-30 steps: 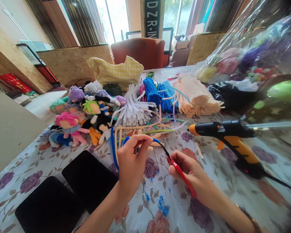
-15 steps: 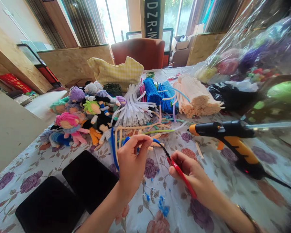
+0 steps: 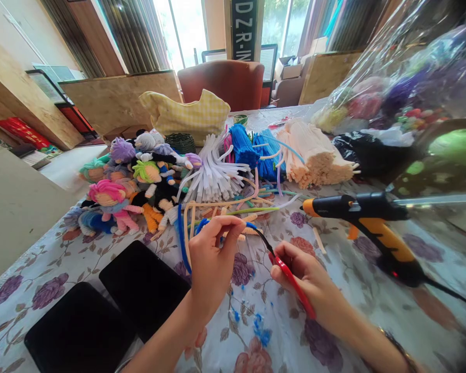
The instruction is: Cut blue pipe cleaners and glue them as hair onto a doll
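Observation:
My left hand is closed in a pinch around a blue pipe cleaner. A short blue end sticks out to the right of its fingertips, and more blue shows behind the fingers. In my right hand are red-handled scissors with thin, curved dark blades. The blade tips reach left to the blue end and appear to touch it; whether they are parted is too small to tell. Below the hands, blue fuzz clippings lie on the flowered tablecloth.
A black and yellow glue gun lies at right, its cord trailing. Bundled white pipe cleaners, blue bundles and peach bundles sit behind. Yarn dolls are piled left, above two black tablet-like slabs. A clear bag stands right.
Almost nothing differs. The right hand and scissors have shifted very slightly, while the left hand keeps its pinch on the blue pipe cleaner.

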Demonstrator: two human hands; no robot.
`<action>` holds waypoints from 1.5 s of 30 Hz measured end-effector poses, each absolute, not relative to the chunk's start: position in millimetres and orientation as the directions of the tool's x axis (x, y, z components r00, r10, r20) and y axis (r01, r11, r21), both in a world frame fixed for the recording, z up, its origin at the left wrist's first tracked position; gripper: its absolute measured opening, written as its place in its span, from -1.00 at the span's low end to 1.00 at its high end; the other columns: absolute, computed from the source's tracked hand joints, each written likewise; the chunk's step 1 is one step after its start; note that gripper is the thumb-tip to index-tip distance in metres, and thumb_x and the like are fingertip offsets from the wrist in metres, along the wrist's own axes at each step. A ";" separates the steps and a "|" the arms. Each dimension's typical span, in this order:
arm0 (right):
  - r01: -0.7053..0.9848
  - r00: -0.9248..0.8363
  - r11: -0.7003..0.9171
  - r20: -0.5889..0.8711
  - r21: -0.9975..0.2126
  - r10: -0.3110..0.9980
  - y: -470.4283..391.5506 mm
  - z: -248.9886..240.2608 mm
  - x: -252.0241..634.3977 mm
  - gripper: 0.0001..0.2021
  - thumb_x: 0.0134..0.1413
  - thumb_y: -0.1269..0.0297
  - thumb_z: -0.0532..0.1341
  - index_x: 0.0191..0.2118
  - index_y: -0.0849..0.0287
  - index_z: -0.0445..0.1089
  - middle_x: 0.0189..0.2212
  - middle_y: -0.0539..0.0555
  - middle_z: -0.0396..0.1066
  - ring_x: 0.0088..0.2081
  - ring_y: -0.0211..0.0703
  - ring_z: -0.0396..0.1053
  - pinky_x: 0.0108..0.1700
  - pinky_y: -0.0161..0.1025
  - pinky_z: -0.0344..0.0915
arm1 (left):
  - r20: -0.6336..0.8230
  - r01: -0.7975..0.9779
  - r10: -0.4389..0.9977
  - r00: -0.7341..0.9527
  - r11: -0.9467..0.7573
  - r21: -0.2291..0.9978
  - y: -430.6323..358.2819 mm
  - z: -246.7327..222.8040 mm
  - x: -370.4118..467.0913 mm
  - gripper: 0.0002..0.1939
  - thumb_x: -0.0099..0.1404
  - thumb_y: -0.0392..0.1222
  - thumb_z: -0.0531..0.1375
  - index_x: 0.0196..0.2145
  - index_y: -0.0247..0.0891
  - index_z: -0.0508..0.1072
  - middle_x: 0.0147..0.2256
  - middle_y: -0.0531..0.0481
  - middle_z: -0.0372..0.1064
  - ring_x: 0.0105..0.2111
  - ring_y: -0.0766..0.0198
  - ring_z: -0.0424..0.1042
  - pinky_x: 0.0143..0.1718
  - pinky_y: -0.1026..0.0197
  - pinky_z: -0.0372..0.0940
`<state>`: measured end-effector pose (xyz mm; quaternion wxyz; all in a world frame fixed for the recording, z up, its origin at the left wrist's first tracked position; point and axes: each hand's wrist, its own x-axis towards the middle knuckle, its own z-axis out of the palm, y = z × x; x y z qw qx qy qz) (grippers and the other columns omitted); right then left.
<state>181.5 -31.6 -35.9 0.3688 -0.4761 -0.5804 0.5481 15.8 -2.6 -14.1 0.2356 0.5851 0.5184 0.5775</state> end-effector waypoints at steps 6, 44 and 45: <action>0.136 -0.285 -0.045 -0.082 -0.990 0.955 -33.2 -32.0 180.5 -0.62 0.07 -0.02 0.27 -0.45 0.11 0.12 -0.56 -0.13 0.06 -0.49 -0.28 -0.01 -0.47 -0.31 -0.03 | 0.421 0.327 0.886 -0.196 -0.346 0.879 -2.6 -17.3 15.9 -0.96 0.22 -0.23 0.26 -0.39 -0.16 0.52 -0.41 0.09 0.54 -0.39 0.31 0.50 -0.34 0.30 0.36; 0.393 -0.267 0.014 -0.100 -0.919 0.959 -30.2 -25.5 184.4 -0.65 0.12 -0.01 0.20 -0.47 0.08 0.11 -0.59 -0.12 0.15 -0.48 -0.24 0.08 -0.45 -0.30 0.08 | 0.406 0.360 0.891 -0.206 -0.316 0.878 0.4 -20.3 13.8 -0.95 0.23 -0.24 0.25 -0.40 -0.17 0.51 -0.41 0.12 0.53 -0.37 0.34 0.50 -0.30 0.31 0.35; 0.454 -0.253 0.026 -0.101 -0.891 0.962 -29.9 -24.1 185.6 -0.65 0.13 -0.02 0.19 -0.48 0.09 0.12 -0.60 -0.11 0.17 -0.49 -0.23 0.10 -0.45 -0.29 0.09 | 0.404 0.362 0.891 -0.209 -0.313 0.878 0.9 -20.8 13.9 -0.95 0.23 -0.23 0.25 -0.40 -0.17 0.50 -0.41 0.11 0.52 -0.37 0.34 0.50 -0.31 0.31 0.35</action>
